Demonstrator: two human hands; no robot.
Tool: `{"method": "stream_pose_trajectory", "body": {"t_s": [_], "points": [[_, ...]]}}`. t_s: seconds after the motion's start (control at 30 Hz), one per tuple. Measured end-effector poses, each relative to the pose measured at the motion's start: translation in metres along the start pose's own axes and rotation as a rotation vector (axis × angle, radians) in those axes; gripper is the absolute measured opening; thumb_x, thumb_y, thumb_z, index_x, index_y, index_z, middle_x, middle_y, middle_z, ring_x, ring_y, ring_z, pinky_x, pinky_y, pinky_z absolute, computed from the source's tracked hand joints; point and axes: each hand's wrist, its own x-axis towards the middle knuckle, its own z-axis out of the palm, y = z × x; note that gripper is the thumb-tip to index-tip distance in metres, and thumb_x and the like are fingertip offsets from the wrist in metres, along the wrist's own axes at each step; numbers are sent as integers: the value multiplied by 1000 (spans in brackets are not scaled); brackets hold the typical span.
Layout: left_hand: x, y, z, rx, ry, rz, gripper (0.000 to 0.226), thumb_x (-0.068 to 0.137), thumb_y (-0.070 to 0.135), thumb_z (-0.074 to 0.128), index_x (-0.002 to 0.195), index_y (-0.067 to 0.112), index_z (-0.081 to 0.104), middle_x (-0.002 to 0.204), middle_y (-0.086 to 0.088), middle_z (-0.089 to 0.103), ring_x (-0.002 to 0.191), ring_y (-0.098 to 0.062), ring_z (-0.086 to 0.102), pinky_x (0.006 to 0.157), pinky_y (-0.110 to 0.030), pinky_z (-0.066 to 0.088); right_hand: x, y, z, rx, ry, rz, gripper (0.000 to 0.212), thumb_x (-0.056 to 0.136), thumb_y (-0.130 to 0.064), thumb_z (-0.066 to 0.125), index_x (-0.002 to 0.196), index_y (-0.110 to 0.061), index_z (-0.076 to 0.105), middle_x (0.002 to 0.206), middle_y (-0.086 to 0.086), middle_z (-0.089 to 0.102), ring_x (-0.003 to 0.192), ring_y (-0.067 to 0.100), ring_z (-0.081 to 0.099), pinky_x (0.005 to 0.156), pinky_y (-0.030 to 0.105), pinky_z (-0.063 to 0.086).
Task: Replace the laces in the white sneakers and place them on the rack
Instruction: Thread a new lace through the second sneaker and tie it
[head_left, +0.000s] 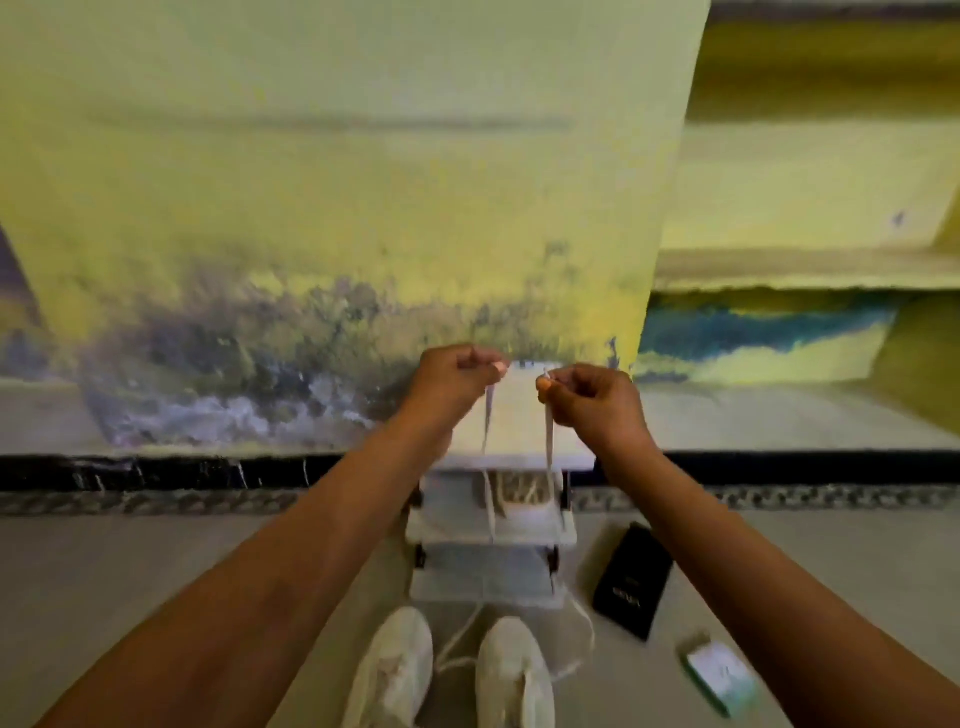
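Observation:
Two white sneakers, one on the left and one on the right, stand side by side on the floor at the bottom centre, toes toward a small white tiered rack against the wall. My left hand and my right hand are raised above the rack, each pinching one end of a white lace. Both strands hang straight down in front of the rack. Another loose white lace curls on the floor by the sneakers.
A black box lies on the floor right of the rack, and a small white-and-green box lies nearer to me. A stained yellow wall with a dark skirting strip stands behind the rack.

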Motion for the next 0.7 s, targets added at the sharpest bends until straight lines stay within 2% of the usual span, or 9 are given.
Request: {"method": "stream_pose_trajectory", "body": {"t_s": [0.07,0.17,0.23,0.33,0.43,0.57,0.7], "points": [[5,42,-4,-30,33,76,9,88,8,62,95,5,68,73,2,61,65,-7,51,50,-8,41,14,-41,-8,5,37,-81,26,84,-10,69,60,-19,62,49,-9,57,53,11,52,65,32,46],[3,94,-9,-54,48,167,7,87,9,63,86,9,69,74,1,64,63,-8,51,55,-15,38,23,-94,-23,45,81,-116,20,83,-9,68,65,-17,65,60,2,64,58,16,57,71,39,53],[0,126,-11,-35,62,218,10,86,9,63,80,13,69,76,1,65,62,-9,50,55,-16,39,27,-126,-35,57,103,-161,18,82,-9,69,66,-17,66,65,3,67,60,15,59,76,39,53],[-9,156,-11,38,92,258,18,84,8,65,69,18,67,79,0,68,62,-13,52,57,-22,38,25,-154,-48,47,117,-208,19,82,-9,68,65,-17,66,66,4,68,59,13,60,75,37,53],[-18,169,-10,48,100,256,17,84,8,64,70,17,67,85,-2,69,65,-11,53,60,-21,39,20,-168,-54,33,106,-227,19,84,-11,67,66,-16,66,68,5,69,62,14,61,77,38,53],[-27,176,-9,14,107,250,5,85,8,66,85,9,70,91,-2,66,72,-10,53,76,-23,40,14,-173,-57,22,112,-218,17,84,-13,66,67,-16,66,72,6,69,65,15,60,78,39,52],[-31,182,-8,10,93,252,4,85,7,66,83,10,69,91,-4,66,74,-12,54,74,-25,42,8,-176,-53,29,64,-228,18,84,-13,67,66,-17,65,71,5,68,67,17,60,78,38,51]]}}
